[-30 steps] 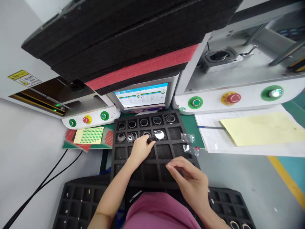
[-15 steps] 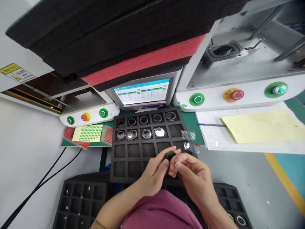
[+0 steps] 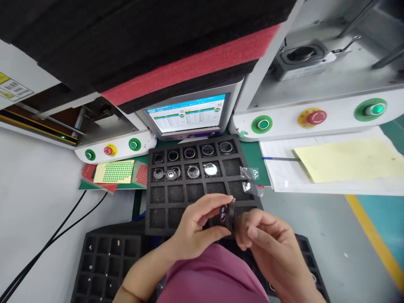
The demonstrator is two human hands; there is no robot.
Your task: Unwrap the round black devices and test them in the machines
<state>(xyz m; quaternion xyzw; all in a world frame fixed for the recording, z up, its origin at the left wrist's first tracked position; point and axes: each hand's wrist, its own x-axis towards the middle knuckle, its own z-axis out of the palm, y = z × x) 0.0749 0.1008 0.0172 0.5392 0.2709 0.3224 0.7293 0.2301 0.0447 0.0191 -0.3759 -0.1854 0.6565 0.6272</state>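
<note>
My left hand (image 3: 193,229) grips a round watch case (image 3: 224,213) by its edge between thumb and fingers. The case is tilted on its side, and its dark face shows lit characters. Close to the watch's right side is my right hand (image 3: 270,240), thumb and forefinger pinched on a small red piece (image 3: 247,229), too small to identify. Whether the right fingers touch the watch, I cannot tell. Beneath both hands lies a black foam tray (image 3: 158,194); round watch cases (image 3: 193,171) fill pockets in its two far rows.
Behind the tray stands a screen (image 3: 186,113) between two machines with green buttons (image 3: 263,124) and red stop knobs (image 3: 316,117). Clear plastic film (image 3: 249,173) lies over the tray's right edge. Green dot stickers (image 3: 118,171) lie left, papers (image 3: 347,164) right. Another foam tray (image 3: 104,265) sits lower left.
The watch has been turned so its lit face shows. My right hand has moved slightly right and down, away from the left, still pinching the red piece. The view has shifted a little.
</note>
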